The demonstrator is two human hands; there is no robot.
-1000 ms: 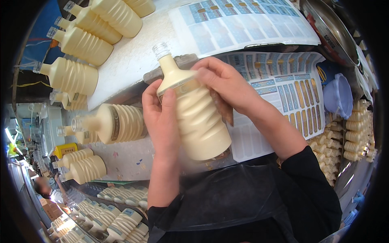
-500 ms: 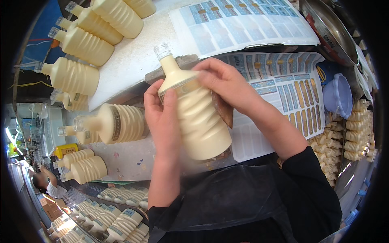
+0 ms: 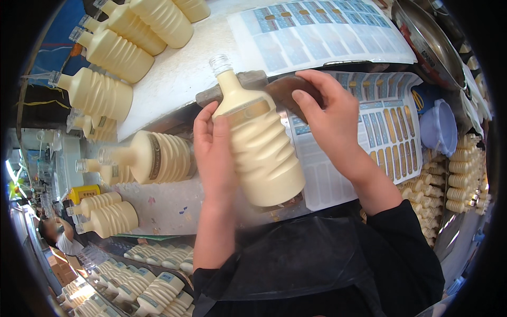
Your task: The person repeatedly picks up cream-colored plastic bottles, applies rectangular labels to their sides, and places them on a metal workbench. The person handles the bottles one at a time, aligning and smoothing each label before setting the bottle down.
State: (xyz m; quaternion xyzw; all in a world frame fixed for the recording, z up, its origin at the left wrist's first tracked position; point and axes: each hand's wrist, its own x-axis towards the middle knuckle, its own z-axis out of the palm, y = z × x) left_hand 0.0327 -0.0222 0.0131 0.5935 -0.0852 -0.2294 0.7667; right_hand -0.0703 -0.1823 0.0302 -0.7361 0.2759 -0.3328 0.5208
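A cream bottle (image 3: pixel 264 158) with spiral ridges and a clear glass neck lies tilted in front of me, neck pointing away. Around its shoulder runs a gold label band (image 3: pixel 247 113). My left hand (image 3: pixel 214 137) grips the bottle's left side, the thumb near the label's left end. Just right of the shoulder, my right hand (image 3: pixel 330 108) pinches a flat brown curved piece (image 3: pixel 296 92) between thumb and fingers; its exact kind is unclear. Behind the bottle's neck sits a grey-brown block (image 3: pixel 253 79), partly hidden.
Label sheets (image 3: pixel 327 37) cover the back table, and another sheet (image 3: pixel 393 127) lies at right. Labelled bottles (image 3: pixel 158 158) rest at left, plain ones (image 3: pixel 113 50) at upper left. A lavender bucket (image 3: pixel 439 127) and metal basin (image 3: pixel 430 37) stand right. A person (image 3: pixel 60 235) is far left.
My right hand has left the label and moved right, with the brown piece now raised in its fingers. The gold band shows more fully. My left hand still grips the bottle.
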